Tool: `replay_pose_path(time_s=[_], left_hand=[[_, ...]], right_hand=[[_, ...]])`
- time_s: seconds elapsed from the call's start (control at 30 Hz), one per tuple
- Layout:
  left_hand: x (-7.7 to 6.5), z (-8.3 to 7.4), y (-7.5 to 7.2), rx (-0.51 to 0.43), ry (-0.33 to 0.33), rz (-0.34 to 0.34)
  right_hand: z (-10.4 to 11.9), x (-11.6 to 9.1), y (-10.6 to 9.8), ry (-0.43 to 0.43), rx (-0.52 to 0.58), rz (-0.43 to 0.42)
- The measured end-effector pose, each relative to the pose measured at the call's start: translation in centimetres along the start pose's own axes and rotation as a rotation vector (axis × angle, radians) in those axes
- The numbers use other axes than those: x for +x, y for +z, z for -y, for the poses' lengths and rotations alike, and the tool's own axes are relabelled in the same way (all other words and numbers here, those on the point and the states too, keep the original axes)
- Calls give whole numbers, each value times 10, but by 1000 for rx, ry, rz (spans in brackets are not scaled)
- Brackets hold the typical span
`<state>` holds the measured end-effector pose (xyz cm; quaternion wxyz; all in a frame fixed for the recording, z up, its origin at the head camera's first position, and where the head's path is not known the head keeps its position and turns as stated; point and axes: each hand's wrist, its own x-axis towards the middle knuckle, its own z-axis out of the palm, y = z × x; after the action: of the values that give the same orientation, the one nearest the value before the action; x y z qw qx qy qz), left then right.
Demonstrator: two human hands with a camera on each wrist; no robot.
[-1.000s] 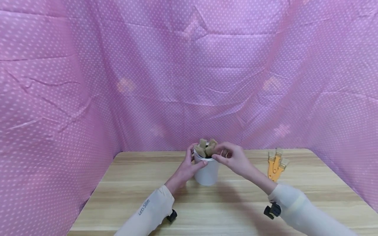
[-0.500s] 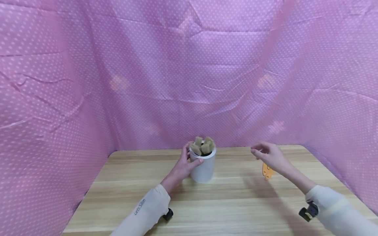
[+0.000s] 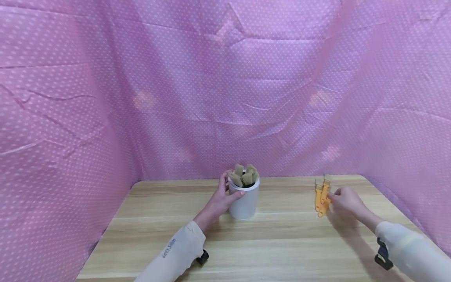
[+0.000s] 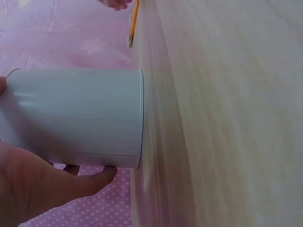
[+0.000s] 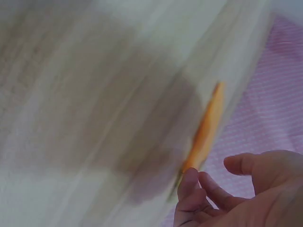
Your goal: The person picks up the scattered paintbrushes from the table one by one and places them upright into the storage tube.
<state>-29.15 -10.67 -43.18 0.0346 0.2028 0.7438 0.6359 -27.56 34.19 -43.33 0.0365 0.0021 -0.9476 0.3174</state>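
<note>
A white cylindrical pot (image 3: 244, 204) stands upright on the table. Tan bristle heads of several paintbrushes (image 3: 248, 178) stick out of its top, their handles hidden inside. My left hand (image 3: 219, 201) grips the pot's left side, thumb in front near the rim and fingers behind. Over to the right, a few orange-handled paintbrushes (image 3: 320, 199) lie together, bristles facing away. Beside them is my right hand (image 3: 347, 201), its fingertips at the rightmost handle. In the right wrist view, thumb and fingers stand apart near the orange handle (image 5: 207, 125); whether they touch it is unclear.
A light wooden table (image 3: 169, 246) runs up to a pink dotted cloth (image 3: 225, 98) hung behind and along both sides. The brushes lie near the table's back right.
My right hand has left the pot's rim and moved right and down to the brushes on the table. My left hand has kept hold of the pot.
</note>
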Motion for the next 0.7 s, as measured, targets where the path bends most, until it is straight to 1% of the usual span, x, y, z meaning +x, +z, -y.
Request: replay_pose_path(time_s=[0.07,0.17,0.33,0.5,0.7], left_hand=[[0,1,1,-4,3,-1],[0,2,4,-10,1,-6],[-1,3,6,-20,-12,-4],[0,2,6,-27,-10,-10],[0,1,3,-15,-6,-21]], right_hand=[[-9,2,4,26,-16,1],[-19,3,12,60,-41,-18],[-27,5,19,54,-44,-57],[-28,6,17,30,-26,-68],[-27,9,12,32,6,-63]])
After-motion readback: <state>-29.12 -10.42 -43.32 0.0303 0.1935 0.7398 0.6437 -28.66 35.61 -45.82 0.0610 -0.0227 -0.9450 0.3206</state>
